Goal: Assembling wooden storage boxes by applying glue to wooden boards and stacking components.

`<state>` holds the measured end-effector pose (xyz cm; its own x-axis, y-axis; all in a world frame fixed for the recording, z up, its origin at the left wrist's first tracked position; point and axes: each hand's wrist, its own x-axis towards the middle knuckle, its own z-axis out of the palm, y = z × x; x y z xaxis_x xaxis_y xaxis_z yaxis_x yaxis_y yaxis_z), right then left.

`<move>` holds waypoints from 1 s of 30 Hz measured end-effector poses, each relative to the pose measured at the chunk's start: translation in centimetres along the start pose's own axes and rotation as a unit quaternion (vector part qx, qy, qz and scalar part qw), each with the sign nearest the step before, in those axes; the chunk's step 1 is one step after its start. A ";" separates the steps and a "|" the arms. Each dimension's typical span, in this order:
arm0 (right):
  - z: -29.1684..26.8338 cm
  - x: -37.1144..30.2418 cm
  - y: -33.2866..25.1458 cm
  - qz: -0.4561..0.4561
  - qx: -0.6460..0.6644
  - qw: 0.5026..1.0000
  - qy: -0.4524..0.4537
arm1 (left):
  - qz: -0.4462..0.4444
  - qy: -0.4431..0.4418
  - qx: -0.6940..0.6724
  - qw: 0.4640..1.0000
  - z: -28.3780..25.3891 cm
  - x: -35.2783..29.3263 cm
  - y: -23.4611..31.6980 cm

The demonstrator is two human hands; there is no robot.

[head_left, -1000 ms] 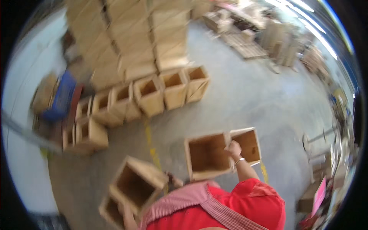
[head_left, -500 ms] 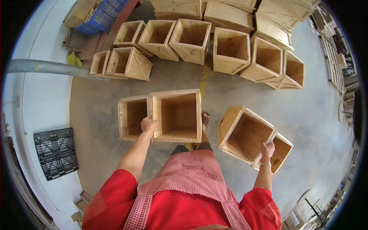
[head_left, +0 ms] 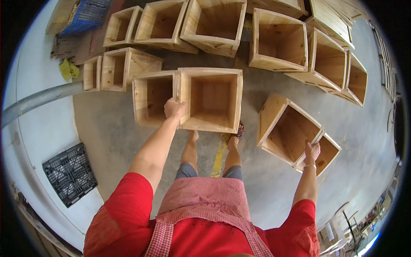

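Note:
My left hand (head_left: 174,110) is closed around the adjoining rims of two open-topped wooden boxes, a narrower one (head_left: 155,92) and a wider one (head_left: 214,96). They hang in front of my legs with their openings up. On the right, my right hand (head_left: 312,153) grips another pair the same way, where a larger wooden box (head_left: 274,115) meets a smaller wooden box (head_left: 329,155). This pair is tilted at an angle. All four held boxes look hollow, with bare pale wood inside. My fingertips inside the boxes are partly hidden.
More wooden boxes (head_left: 214,19) stand in a curved row ahead, others (head_left: 280,38) continuing to the right. At left are a grey pipe (head_left: 47,100), a black plastic pallet (head_left: 70,173) against the white wall, and a blue crate (head_left: 87,15). A yellow line (head_left: 219,158) marks the concrete floor.
The row of boxes ahead now looks larger and closer. Both held pairs have moved forward with my hands, and both my legs show beneath the left pair.

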<state>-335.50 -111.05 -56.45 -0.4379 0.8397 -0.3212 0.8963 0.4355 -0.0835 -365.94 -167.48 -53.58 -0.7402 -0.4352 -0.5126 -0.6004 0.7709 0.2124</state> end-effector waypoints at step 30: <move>12.6 -18.3 -34.8 -0.066 0.242 0.955 -0.157 | -0.265 -0.232 -0.678 0.646 -3.8 8.7 -17.4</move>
<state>-357.77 -145.70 -59.55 -0.5746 0.6167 -0.5381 0.7955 0.2662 -0.5444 -363.13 -186.42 -58.57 -0.3400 -0.0427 -0.9395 -0.6782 -0.6810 0.2764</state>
